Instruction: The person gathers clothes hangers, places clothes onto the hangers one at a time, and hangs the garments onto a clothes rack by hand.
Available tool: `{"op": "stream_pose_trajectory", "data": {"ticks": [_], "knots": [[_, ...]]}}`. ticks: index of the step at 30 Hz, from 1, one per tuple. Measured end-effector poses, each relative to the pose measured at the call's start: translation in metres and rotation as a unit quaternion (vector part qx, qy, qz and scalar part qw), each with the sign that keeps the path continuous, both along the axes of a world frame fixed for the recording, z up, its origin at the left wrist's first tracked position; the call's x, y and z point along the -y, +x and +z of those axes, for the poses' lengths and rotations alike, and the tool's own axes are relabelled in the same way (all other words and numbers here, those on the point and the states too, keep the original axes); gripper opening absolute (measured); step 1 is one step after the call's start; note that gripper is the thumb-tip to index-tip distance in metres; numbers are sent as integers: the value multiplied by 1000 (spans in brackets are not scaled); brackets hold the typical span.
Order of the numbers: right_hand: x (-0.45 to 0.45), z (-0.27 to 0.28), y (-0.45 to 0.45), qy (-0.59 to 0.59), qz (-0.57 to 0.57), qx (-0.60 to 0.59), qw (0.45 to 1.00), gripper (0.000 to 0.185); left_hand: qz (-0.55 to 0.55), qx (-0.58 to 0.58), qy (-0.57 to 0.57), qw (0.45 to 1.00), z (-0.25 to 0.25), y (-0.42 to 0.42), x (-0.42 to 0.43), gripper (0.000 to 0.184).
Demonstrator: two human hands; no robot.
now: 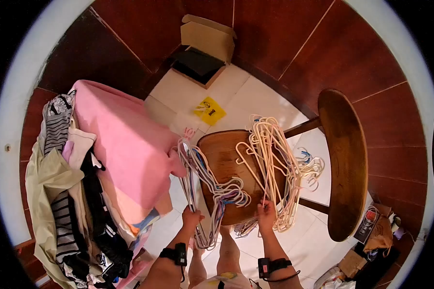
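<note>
A wooden chair [226, 159] stands in front of me. Over its near left edge hangs a bunch of grey and bluish clothes hangers [212, 192], and my left hand [193, 219] is closed around their left side. A larger pile of cream and pale hangers [275, 164] lies tangled on the right of the seat, some hooks sticking out past its edge. My right hand [266, 214] is closed on the near end of a cream hanger at that pile. How many hangers each hand grips is hidden.
On the left, clothes [62, 192] are heaped beside a pink cloth [125, 144] draped over something. An open cardboard box [207, 36] and a yellow packet [210, 111] lie on the floor beyond the chair. Boxes and bags [371, 241] crowd the lower right.
</note>
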State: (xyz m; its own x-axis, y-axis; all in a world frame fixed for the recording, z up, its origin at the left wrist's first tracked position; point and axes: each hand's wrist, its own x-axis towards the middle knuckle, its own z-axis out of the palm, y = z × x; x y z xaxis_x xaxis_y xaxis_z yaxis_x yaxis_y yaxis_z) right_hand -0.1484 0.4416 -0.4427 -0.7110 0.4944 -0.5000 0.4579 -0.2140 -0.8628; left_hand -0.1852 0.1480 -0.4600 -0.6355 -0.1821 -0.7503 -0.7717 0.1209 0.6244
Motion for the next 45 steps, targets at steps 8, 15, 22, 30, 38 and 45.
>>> {"op": "stream_pose_trajectory", "data": {"ticks": [8, 15, 22, 30, 38, 45], "knots": [[-9, -15, -13, 166, 125, 5, 978, 36, -35, 82, 117, 989, 93, 7, 3, 14], [-32, -12, 7, 1, 140, 22, 990, 47, -73, 160, 193, 965, 130, 36, 12, 12], [-44, 71, -4, -72, 148, 116, 979, 56, -164, 184, 275, 929, 179, 64, 2, 12], [-28, 76, -6, -22, 260, 79, 962, 51, -229, 176, 201, 936, 203, 99, 22, 10], [33, 90, -63, 326, 355, 86, 872, 52, -317, 92, 173, 928, 207, 129, 49, 15], [66, 68, -88, 510, 481, 205, 683, 70, -233, 159, 187, 941, 217, 147, 56, 18]]}}
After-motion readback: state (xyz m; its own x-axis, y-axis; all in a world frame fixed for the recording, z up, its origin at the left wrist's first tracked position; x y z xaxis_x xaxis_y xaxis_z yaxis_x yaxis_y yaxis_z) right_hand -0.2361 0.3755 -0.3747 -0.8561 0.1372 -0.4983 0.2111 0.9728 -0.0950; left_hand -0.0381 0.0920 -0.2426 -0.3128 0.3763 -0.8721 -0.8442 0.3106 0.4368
